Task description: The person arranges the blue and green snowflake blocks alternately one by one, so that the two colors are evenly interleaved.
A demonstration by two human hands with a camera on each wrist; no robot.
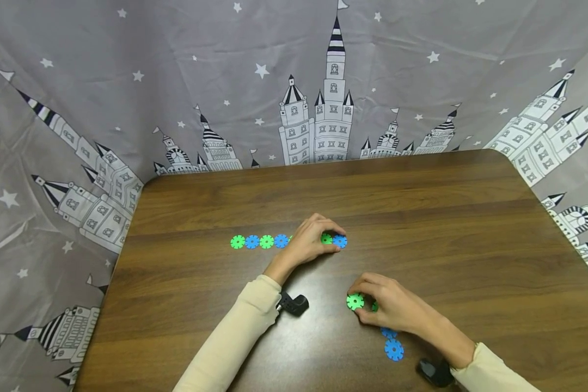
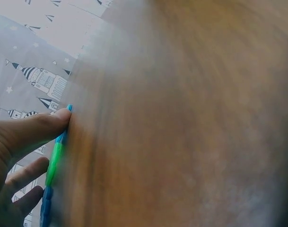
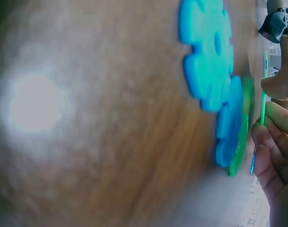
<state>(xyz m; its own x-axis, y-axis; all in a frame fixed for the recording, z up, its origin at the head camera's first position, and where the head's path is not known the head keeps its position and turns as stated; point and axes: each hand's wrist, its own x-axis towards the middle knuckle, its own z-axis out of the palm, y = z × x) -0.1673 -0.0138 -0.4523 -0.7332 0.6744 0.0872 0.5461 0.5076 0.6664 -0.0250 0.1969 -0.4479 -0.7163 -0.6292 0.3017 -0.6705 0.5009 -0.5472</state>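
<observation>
A straight row of flat notched discs, green and blue by turns, lies on the table; its left end is a green notched disc [image 1: 237, 242]. My left hand [image 1: 301, 244] reaches over the row and hides its middle. Its thumb and forefinger hold the edges of the blue notched disc [image 1: 340, 242] at the right end. Nearer to me, my right hand [image 1: 392, 302] pinches a green notched disc [image 1: 355, 301] between thumb and fingers; it appears edge-on in the right wrist view. Below that hand are loose discs, among them a blue disc [image 1: 394, 349] and a partly hidden green disc [image 3: 240, 146].
The brown wooden table [image 1: 446, 218] reaches back to a grey curtain [image 1: 201, 65] printed with castles and stars. Black wrist devices show at both cuffs, the left device [image 1: 294, 304] close over the tabletop.
</observation>
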